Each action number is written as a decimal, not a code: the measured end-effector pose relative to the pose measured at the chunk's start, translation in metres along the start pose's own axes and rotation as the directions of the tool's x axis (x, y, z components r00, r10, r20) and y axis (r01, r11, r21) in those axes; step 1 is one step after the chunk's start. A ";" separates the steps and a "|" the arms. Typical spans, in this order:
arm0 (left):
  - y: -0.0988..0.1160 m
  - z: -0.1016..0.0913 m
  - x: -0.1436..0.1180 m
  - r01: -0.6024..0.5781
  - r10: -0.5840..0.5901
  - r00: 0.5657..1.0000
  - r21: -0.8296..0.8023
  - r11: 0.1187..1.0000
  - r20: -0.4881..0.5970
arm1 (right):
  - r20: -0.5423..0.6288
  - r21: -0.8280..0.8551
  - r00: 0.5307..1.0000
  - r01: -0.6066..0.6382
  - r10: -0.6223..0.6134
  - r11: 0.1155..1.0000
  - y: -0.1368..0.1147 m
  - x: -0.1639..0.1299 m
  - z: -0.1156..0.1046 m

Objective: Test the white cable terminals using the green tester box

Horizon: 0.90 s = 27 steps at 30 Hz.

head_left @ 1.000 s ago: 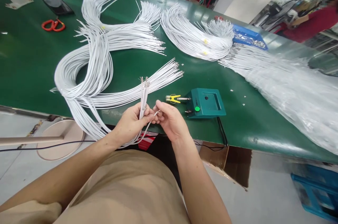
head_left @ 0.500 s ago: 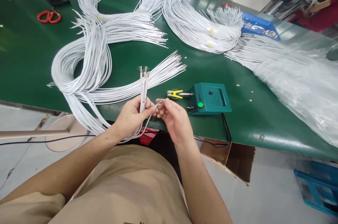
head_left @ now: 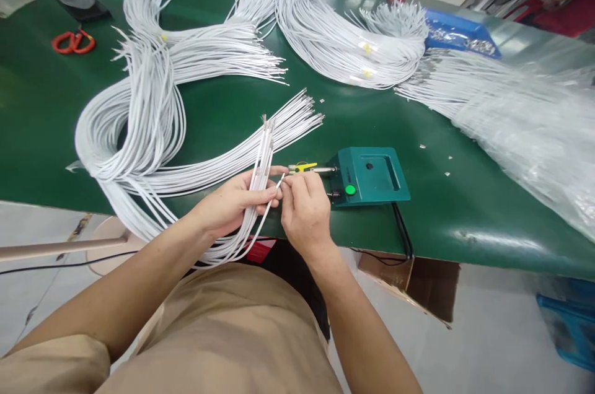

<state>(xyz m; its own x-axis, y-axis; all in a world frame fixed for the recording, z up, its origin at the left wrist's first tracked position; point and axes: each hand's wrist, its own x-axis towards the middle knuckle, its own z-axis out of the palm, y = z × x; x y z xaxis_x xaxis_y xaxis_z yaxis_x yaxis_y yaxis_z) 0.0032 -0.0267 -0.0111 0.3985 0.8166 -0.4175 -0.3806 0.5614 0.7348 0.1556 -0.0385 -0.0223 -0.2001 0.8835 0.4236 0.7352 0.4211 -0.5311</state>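
Observation:
My left hand (head_left: 235, 201) grips a small bunch of white wires (head_left: 263, 149) near their metal-tipped ends, which point up and away over the green table (head_left: 41, 109). My right hand (head_left: 304, 208) pinches the end of a single white wire (head_left: 279, 185) beside the bunch, just left of a yellow clip (head_left: 302, 167) on a small teal box (head_left: 372, 174) with a green button. The held wires trail down over the table's front edge toward my lap.
Large looped bundles of white wires (head_left: 149, 103) lie left and further bundles (head_left: 334, 47) at the back. Wires in clear plastic (head_left: 520, 127) cover the right. Orange scissors (head_left: 72, 42) and a dark phone (head_left: 79, 0) lie far left; a blue tray (head_left: 460, 38) sits behind.
My hands have moved forward over the table edge. The bunch tilts right now, and my right hand has brought the single wire's end up close to the yellow clip.

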 end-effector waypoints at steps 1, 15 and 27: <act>0.000 0.001 0.004 -0.010 0.010 1.000 0.014 1.000 -0.003 | 0.042 -0.069 0.998 0.045 -0.042 0.997 0.005 0.004 -0.006; -0.004 -0.001 0.014 -0.153 0.144 0.988 0.249 0.957 0.054 | 0.534 0.509 0.804 -0.551 0.259 0.661 0.021 0.034 -0.025; -0.004 0.000 0.011 -0.233 0.237 0.971 0.425 0.875 0.044 | 0.368 0.447 0.855 -0.507 0.365 0.737 0.012 0.035 -0.033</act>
<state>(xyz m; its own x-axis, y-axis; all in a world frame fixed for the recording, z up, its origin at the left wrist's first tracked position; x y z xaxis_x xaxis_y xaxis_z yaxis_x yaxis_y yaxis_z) 0.0089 -0.0197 -0.0184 0.3332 0.9197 -0.2075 -0.0713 0.2440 0.9671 0.1791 -0.0089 0.0102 -0.1410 0.9847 -0.1019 0.3537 -0.0460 -0.9342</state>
